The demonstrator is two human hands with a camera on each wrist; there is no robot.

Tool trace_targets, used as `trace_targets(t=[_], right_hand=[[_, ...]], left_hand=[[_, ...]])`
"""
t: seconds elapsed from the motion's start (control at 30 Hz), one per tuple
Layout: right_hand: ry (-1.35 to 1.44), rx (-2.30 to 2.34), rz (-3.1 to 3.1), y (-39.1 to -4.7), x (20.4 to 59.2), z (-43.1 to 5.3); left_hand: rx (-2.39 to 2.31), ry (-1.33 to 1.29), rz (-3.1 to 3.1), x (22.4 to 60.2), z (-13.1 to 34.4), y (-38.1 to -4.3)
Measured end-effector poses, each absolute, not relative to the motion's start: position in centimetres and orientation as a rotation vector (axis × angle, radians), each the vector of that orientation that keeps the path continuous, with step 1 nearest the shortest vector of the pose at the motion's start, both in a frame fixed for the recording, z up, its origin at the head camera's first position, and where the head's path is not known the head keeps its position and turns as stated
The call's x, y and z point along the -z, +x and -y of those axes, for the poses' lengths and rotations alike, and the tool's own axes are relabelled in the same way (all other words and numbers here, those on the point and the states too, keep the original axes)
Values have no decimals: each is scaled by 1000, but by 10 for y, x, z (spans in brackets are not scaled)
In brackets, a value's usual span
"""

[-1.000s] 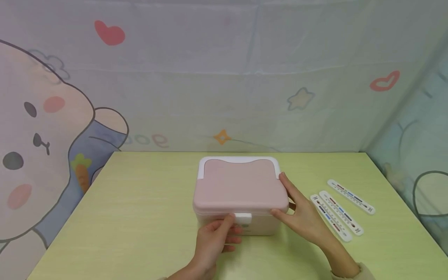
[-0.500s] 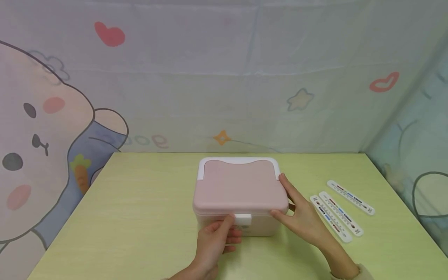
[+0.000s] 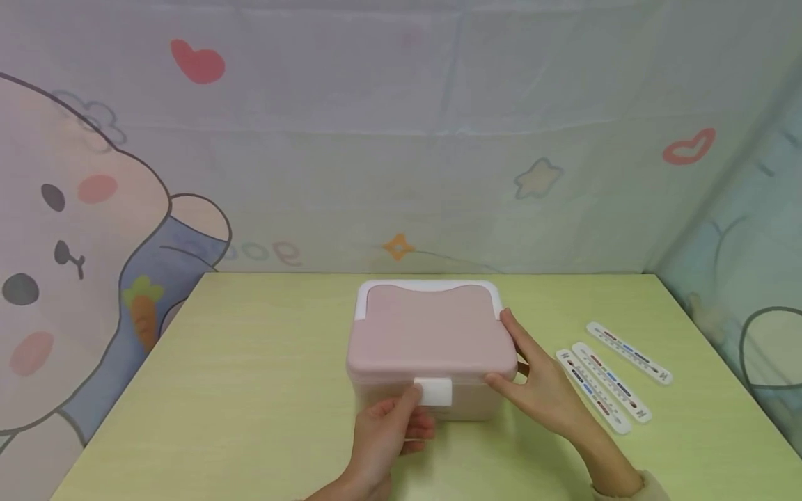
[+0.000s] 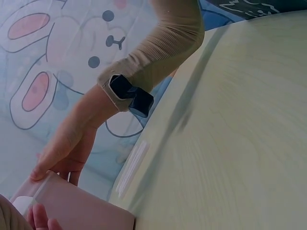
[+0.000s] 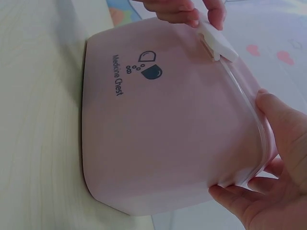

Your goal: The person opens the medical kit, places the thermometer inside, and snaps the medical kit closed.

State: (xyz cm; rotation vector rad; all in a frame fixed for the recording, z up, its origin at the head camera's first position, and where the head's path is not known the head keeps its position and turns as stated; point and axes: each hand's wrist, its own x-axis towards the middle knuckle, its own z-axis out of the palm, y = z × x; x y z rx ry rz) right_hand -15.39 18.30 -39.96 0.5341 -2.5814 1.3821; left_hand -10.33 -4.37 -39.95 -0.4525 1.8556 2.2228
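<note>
A pink medicine chest with a white handle set in its lid stands on the table. "Medicine Chest" and a capsule drawing are printed on its front, visible in the right wrist view. My left hand pinches the left end of the white front latch between thumb and fingers. The latch tilts out from the front wall in the right wrist view. My right hand holds the chest's right front corner, thumb at the lid's front edge and fingers along the side. The lid is down; the inside is hidden.
Three white thermometer strips with printed scales lie on the pale green table, right of the chest beyond my right hand. A cartoon-printed cloth hangs behind the table and along its sides.
The latch has swung outward and up from the front of the chest under my left fingers. My right hand keeps its place, and the chest stays put.
</note>
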Motion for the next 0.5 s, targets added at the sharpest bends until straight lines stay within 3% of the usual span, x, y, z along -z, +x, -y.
trace_targets(t=[0.5], right_hand=[[542, -1377, 2568, -155, 402, -183]], left_hand=[[-2178, -374, -1873, 401, 44, -109]])
